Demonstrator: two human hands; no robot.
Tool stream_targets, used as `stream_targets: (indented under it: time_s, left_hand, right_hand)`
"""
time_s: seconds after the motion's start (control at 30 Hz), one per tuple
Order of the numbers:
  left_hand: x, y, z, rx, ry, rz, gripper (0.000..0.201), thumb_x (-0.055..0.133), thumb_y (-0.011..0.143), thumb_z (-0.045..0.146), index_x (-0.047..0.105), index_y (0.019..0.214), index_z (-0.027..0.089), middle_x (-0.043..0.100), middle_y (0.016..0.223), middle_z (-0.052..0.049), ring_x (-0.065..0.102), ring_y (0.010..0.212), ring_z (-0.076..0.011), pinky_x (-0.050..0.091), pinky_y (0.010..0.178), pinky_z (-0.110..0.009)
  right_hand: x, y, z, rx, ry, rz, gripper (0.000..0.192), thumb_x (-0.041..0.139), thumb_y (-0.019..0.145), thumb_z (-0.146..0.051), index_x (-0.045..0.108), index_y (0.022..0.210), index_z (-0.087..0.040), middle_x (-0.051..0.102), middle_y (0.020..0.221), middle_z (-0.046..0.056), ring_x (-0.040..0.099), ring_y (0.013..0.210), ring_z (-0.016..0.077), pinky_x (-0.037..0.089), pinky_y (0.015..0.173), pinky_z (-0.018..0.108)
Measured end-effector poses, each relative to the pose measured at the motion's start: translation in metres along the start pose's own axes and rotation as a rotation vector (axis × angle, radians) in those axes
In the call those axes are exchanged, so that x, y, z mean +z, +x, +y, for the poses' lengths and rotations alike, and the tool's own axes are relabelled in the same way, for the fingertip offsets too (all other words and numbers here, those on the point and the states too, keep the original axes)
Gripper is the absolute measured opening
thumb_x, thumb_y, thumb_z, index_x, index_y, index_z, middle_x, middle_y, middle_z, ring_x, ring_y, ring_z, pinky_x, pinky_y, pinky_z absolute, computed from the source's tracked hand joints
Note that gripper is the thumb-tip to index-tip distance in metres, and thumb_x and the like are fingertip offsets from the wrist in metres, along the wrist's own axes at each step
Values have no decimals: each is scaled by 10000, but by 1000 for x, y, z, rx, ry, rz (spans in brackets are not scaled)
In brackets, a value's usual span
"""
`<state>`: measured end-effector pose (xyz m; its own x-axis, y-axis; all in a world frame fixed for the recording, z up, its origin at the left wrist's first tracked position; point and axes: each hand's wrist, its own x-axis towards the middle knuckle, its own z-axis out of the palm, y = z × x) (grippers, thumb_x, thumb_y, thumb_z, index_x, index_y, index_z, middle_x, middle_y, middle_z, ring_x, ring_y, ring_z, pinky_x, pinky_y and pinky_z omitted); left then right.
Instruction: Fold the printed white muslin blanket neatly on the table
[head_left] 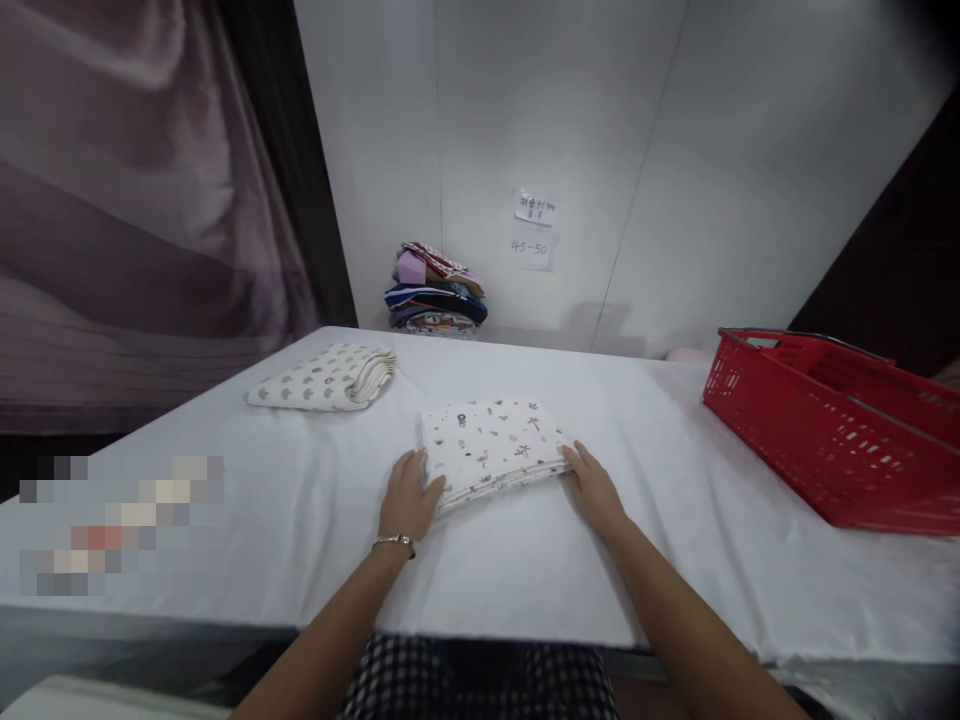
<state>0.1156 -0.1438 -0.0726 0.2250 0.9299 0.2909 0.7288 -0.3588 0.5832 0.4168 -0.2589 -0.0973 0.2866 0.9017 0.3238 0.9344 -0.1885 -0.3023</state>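
A folded white cloth [487, 440] printed with small palm trees and animals lies on the white-covered table [517, 580] in front of me. Its front edge shows several layers. My left hand [409, 502], with a bracelet at the wrist, grips its left side near the front corner. On the opposite side, my right hand [596, 490] holds the right front corner between thumb and fingers. Parts of the fingertips are hidden against the cloth. Farther back on the left rests another folded white cloth [322, 380] with grey printed shapes, apart from both hands.
A red plastic basket [832, 430] with a metal handle stands at the right. Behind the table's far edge is a stack of folded fabrics [435, 290] by the wall. Paper signs [532, 245] hang there. A pinkish curtain [142, 200] hangs at left; a blurred-out patch covers the table's left front.
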Motion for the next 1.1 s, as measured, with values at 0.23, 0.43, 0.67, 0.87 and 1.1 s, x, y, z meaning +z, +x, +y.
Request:
stream_targets:
  time_s: [0.23, 0.43, 0.67, 0.87, 1.1]
  left_hand:
    - [-7, -18, 11, 608, 215, -223, 432, 480, 779, 329, 482, 1204, 249, 424, 1333, -46, 341, 1237, -227, 191, 1059, -439]
    - [-12, -14, 4, 610, 283, -290, 531, 378, 746, 104, 446, 1252, 252, 482, 1288, -27, 401, 1203, -184, 182, 1067, -426]
    - [-7, -11, 16, 622, 365, -279, 637, 302, 685, -31, 464, 1245, 225, 536, 1212, -52, 458, 1123, -177, 175, 1067, -439]
    - [-3, -4, 19, 628, 388, -351, 655, 301, 681, -43, 432, 1270, 211, 538, 1168, -81, 469, 1060, -200, 340, 952, -399]
    - [-8, 8, 19, 635, 418, -332, 703, 335, 645, -32, 388, 1299, 220, 543, 1140, -76, 473, 1025, -206, 408, 850, -364]
  right_hand:
    - [-4, 3, -1, -75, 25, -39, 468, 369, 842, -199, 382, 1310, -229, 458, 1281, 44, 421, 1167, 180, 330, 994, 335]
    - [-14, 14, 4, -102, -144, -175, 478, 331, 844, -155, 384, 1310, -250, 452, 1276, 66, 458, 1096, 188, 358, 915, 324]
    - [-16, 27, 6, -302, -262, -181, 479, 315, 826, -104, 402, 1286, -205, 264, 1412, 60, 237, 1270, 213, 328, 921, 360]
    - [-20, 36, 3, -325, -279, -235, 442, 333, 810, -99, 454, 1231, -160, 458, 1260, 99, 425, 1098, 207, 350, 877, 335]
    - [-42, 43, -7, -244, -280, -251, 473, 346, 812, -154, 401, 1280, -198, 494, 1208, 82, 510, 976, 192, 401, 782, 282]
